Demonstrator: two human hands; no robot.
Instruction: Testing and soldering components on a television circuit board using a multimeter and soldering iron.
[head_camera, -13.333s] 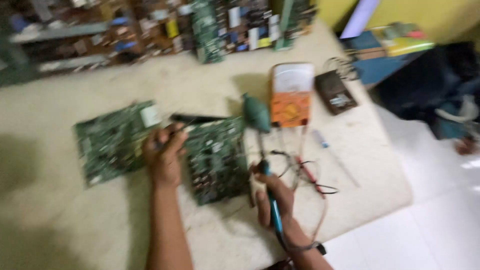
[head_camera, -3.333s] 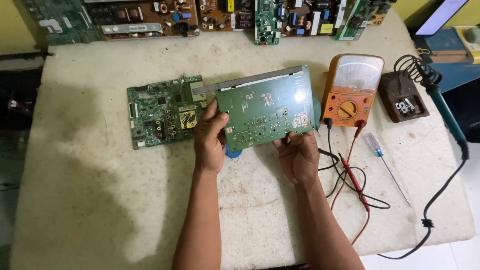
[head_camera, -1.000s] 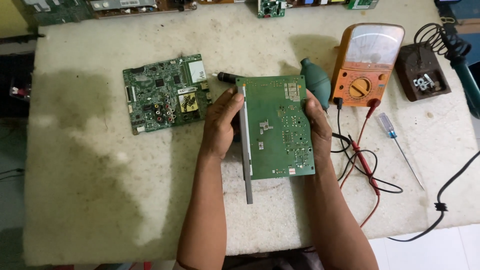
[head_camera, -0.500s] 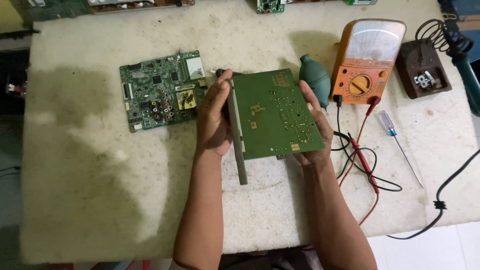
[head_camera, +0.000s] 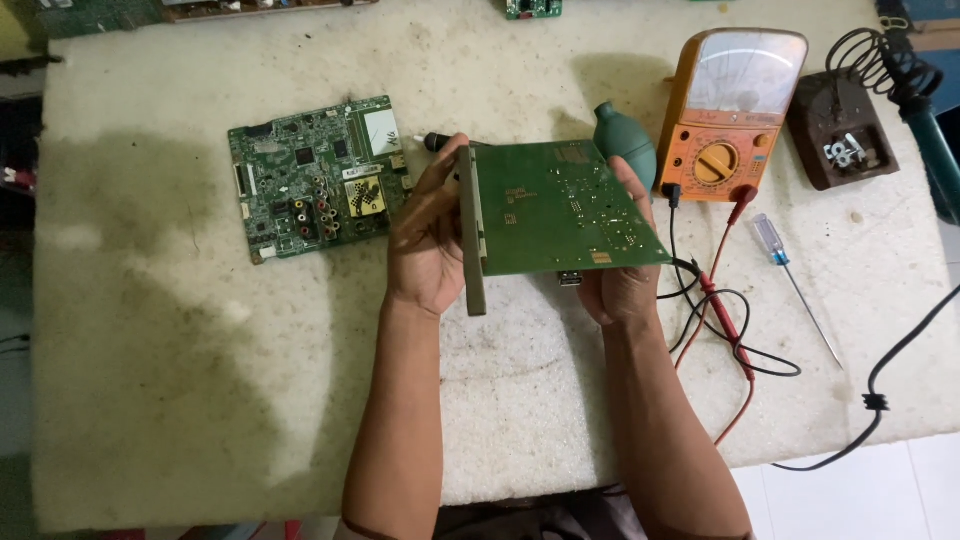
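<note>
You hold a green circuit board (head_camera: 565, 208) above the worktop (head_camera: 180, 380), solder side up and tilted, your left hand (head_camera: 428, 240) clamped on its grey-railed left edge and your right hand (head_camera: 622, 270) closed around its right edge and lower corner. The board hangs just left of the orange analogue multimeter (head_camera: 738, 115), which serves as the landmark here. To do this well, keep your fingers on the edges only, off the solder joints, and keep the lower corner clear of the test leads (head_camera: 725, 320) that trail down from the meter. By count: two loose boards, the one in your hands and a second populated board (head_camera: 318, 177) lying flat well to the left of the meter; one meter with two leads, red and black; one teal rubber blower bulb (head_camera: 625, 140) touching the meter's left side, partly hidden by the held board; one soldering-iron stand (head_camera: 840, 130) just right of the meter; one blue-handled screwdriver (head_camera: 790, 275) below and right of it. More boards line the far edge, too cropped to count.
</note>
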